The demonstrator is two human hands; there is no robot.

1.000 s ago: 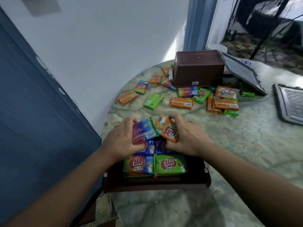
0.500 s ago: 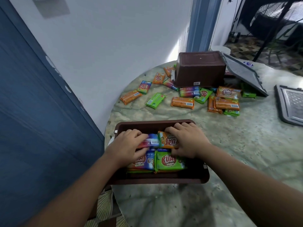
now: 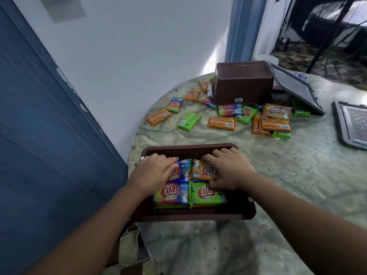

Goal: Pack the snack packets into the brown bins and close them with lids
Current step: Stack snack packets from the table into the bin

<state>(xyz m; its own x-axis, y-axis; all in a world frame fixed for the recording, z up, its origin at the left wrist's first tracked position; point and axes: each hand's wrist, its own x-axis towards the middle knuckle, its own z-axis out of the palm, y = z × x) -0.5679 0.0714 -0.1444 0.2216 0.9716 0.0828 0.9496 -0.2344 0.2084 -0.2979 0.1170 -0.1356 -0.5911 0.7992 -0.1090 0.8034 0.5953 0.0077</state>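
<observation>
Brown bin now holds 2 more packets: left hand presses the blue packet flat, right hand grips the orange packet, both lowered from mid-air; many remain beyond both hands.

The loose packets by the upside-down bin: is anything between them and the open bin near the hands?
Nothing visible does. Bare marbled tabletop separates the scattered orange and green snack packets from the open brown plastic bin, though both hands currently cover its far half.
</observation>
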